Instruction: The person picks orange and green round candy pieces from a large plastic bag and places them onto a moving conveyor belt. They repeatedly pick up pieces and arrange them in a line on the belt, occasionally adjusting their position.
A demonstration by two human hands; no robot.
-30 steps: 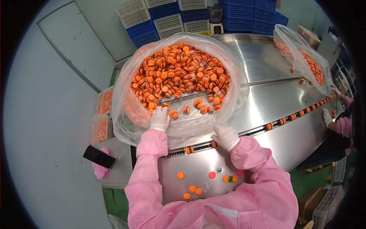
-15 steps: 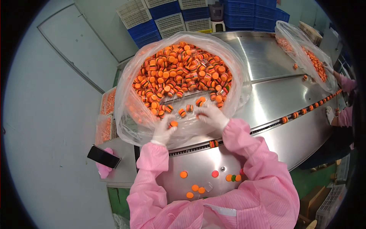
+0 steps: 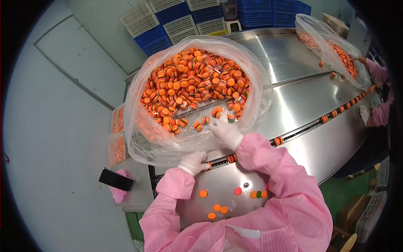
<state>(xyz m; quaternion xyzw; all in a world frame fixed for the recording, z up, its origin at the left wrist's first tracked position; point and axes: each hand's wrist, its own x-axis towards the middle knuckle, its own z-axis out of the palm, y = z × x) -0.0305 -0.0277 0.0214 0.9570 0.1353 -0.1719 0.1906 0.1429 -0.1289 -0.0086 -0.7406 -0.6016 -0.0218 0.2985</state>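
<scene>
My left hand point(image 3: 194, 163), in a white glove, is low at the conveyor slot point(image 3: 218, 162). Its fingers are closed on a burger-shaped candy point(image 3: 208, 166) at the slot. Another layered candy sits in the slot just to the right. My gloved right hand point(image 3: 226, 133) reaches over the near rim of a large clear plastic bag point(image 3: 136, 145). Its fingers are stretched out beside a few loose candies point(image 3: 205, 120), and I see nothing held in them. Behind these, the bag holds a heap of orange, red and green layered candies point(image 3: 184, 82).
Loose orange discs point(image 3: 203, 193), a red disc point(image 3: 238, 191) and a scrap of clear wrap lie on the near steel surface. A phone point(image 3: 116, 179) rests at left. At right, a co-worker's gloved hands point(image 3: 364, 114) are near the candy row and another bag point(image 3: 329, 50).
My left hand has come down out of the bag to the slot with a candy. My right hand stays at the bag's near rim. Candies in the slot have shifted position.
</scene>
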